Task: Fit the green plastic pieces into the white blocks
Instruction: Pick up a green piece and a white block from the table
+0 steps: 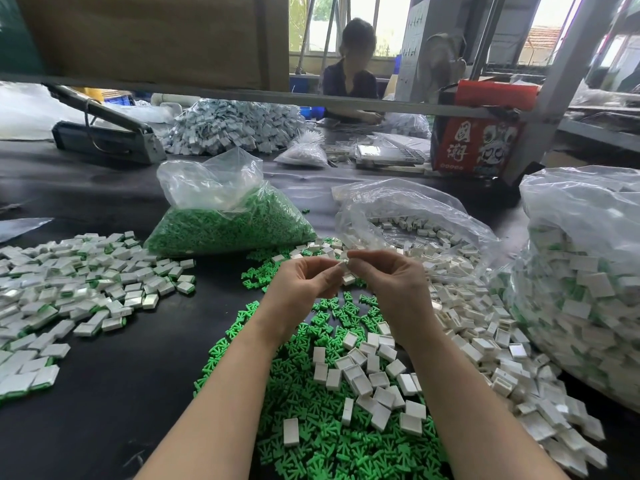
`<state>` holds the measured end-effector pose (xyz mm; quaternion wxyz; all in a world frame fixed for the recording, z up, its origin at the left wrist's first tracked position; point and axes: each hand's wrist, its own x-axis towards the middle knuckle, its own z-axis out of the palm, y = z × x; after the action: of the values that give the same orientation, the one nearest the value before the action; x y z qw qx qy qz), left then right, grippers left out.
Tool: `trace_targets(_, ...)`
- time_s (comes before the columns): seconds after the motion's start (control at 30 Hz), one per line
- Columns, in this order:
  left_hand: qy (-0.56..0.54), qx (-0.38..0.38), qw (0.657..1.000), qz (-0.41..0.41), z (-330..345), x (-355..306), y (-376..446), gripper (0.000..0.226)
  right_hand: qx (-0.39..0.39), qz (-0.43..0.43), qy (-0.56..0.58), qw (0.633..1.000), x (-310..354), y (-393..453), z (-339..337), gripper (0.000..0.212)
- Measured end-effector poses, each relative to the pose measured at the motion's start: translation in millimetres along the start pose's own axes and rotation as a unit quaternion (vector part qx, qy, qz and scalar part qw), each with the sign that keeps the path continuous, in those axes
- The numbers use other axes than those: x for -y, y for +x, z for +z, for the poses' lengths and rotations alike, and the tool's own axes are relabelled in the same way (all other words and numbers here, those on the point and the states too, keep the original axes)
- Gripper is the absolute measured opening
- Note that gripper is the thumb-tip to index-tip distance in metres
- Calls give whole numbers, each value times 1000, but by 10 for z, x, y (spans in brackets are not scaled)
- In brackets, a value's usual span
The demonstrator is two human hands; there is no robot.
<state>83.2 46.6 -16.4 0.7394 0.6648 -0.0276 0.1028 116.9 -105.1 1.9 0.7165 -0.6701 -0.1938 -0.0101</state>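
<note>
My left hand (302,279) and my right hand (391,282) meet above the black table, fingertips together on one small white block (344,266). Both pinch it; I cannot tell if a green piece sits in it. Below my wrists lies a heap of loose green plastic pieces (311,427) with empty white blocks (370,379) scattered over it. A pile of white blocks with green showing at their edges (69,292) spreads at the left.
A clear bag of green pieces (228,220) stands behind my hands, an open bag of white blocks (415,230) beside it. A big bag of fitted blocks (581,289) fills the right. Another person (349,74) works across the table near a red box (474,147).
</note>
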Motion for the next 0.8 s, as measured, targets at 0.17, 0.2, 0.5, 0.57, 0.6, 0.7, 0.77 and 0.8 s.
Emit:
trace_targets(0.17,40,27,999,1,-20,30,9,22,7,1,15,1000,-4,-1,1,19)
trace_targets(0.2,57,39,998,-7,-29,38,6,25,12,0,12,1000,-11,-3,5,19)
trace_targets(0.5,118,97,987,-43,-51,80,-35,38,31,34,21,999,-91,22,6,13)
trace_targets(0.57,130,87,987,-35,-32,78,-35,36,37,46,3,998,-104,30,-9,13)
trace_targets(0.6,132,84,987,-33,-21,68,-37,35,42,50,-18,998,-111,37,-21,14)
trace_targets(0.7,141,74,987,-29,17,54,-33,33,83,58,-125,987,-127,50,-34,12)
trace_targets(0.77,164,74,983,-25,31,51,-30,32,121,56,-196,972,-144,50,-9,19)
trace_targets(0.8,180,74,981,-20,30,56,-24,33,131,46,-238,961,-148,49,7,21)
